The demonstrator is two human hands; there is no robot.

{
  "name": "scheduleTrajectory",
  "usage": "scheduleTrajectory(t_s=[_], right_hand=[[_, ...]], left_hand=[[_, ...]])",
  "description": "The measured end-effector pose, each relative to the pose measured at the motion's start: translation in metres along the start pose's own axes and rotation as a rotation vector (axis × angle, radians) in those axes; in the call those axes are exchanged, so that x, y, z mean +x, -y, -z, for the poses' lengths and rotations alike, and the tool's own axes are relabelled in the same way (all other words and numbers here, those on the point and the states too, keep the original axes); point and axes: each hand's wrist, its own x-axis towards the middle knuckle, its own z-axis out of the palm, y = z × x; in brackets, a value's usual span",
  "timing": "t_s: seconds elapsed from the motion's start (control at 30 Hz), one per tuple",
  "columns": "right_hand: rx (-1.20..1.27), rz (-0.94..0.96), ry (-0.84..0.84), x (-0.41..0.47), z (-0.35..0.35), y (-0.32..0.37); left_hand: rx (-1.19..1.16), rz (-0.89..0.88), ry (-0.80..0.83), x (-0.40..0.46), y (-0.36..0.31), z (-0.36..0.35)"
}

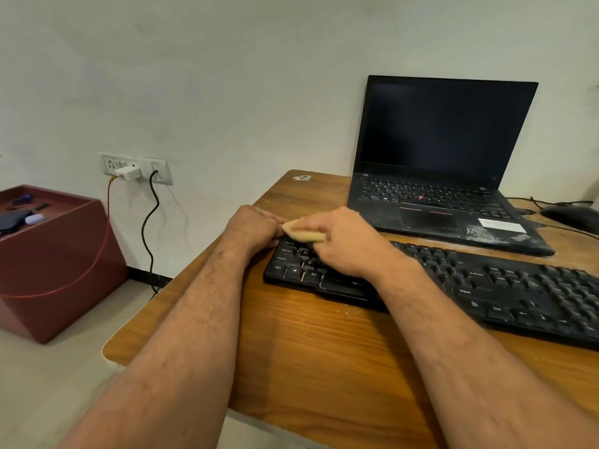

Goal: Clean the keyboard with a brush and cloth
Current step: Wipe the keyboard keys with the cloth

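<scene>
A black keyboard (486,283) lies slantwise across the wooden desk (324,351). My right hand (350,244) grips a pale wooden brush (299,234) and holds it over the keys at the keyboard's far left corner; the bristles are hidden under the hand. My left hand (251,229) has its fingers curled round the keyboard's left end. No cloth is in view.
An open black laptop (444,176) with a dusty palm rest stands behind the keyboard, and a black mouse (573,217) lies at the right edge. Left of the desk, on the floor, a maroon box (55,264) holds small items. Wall sockets (136,166) carry a charger and cables.
</scene>
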Motion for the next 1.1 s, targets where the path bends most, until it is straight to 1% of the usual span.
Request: scheduleTrajectory(t_s=[0.07,0.17,0.23,0.3,0.33,0.4,0.47,0.53,0.6,0.67,0.73,0.77,0.83,0.87,0.93,1.03,1.1], right_hand=[[-0.056,0.009,0.052,0.004,-0.001,-0.001],[-0.161,-0.125,-0.002,0.010,0.004,-0.003],[-0.250,-0.174,-0.063,0.013,0.004,-0.006],[-0.235,-0.132,-0.119,0.013,0.001,-0.004],[-0.193,-0.090,-0.108,0.013,0.001,-0.002],[-0.151,-0.037,-0.019,0.013,-0.001,0.000],[-0.157,-0.082,0.015,0.012,0.002,0.000],[-0.173,-0.180,-0.016,0.011,0.011,-0.003],[-0.228,-0.232,-0.092,0.006,0.020,-0.005],[-0.201,-0.195,-0.164,0.003,0.019,-0.001],[-0.124,-0.130,-0.089,-0.001,0.008,0.009],[-0.139,-0.092,-0.037,-0.002,0.002,0.013],[-0.202,-0.031,0.003,-0.005,-0.002,0.020],[-0.177,-0.010,0.024,-0.007,0.000,0.021],[-0.051,-0.006,0.095,-0.016,0.010,0.022],[0.046,0.020,0.127,-0.029,0.019,0.022],[-0.012,0.088,0.126,-0.028,0.017,0.021]], left_hand=[[0.014,-0.001,-0.006,0.001,0.000,-0.001],[0.007,0.011,-0.010,0.001,0.000,-0.002],[-0.004,0.014,-0.016,0.003,0.000,-0.004],[0.013,0.011,-0.032,0.005,0.001,-0.005],[0.031,0.008,-0.044,0.006,0.002,-0.005],[0.058,-0.008,-0.069,0.006,0.003,-0.007],[0.078,-0.022,-0.085,0.005,0.002,-0.009],[0.104,-0.026,-0.098,0.004,0.001,-0.011],[0.137,-0.033,-0.124,0.001,0.000,-0.011],[0.176,-0.051,-0.167,-0.002,-0.002,-0.013],[0.232,-0.070,-0.197,-0.007,-0.006,-0.015],[0.253,-0.077,-0.203,-0.010,-0.008,-0.016],[0.259,-0.076,-0.213,-0.012,-0.009,-0.018],[0.243,-0.067,-0.220,-0.013,-0.009,-0.017],[0.201,-0.049,-0.225,-0.015,-0.008,-0.016],[0.174,-0.057,-0.226,-0.016,-0.005,-0.016],[0.184,-0.070,-0.235,-0.018,-0.005,-0.016]])
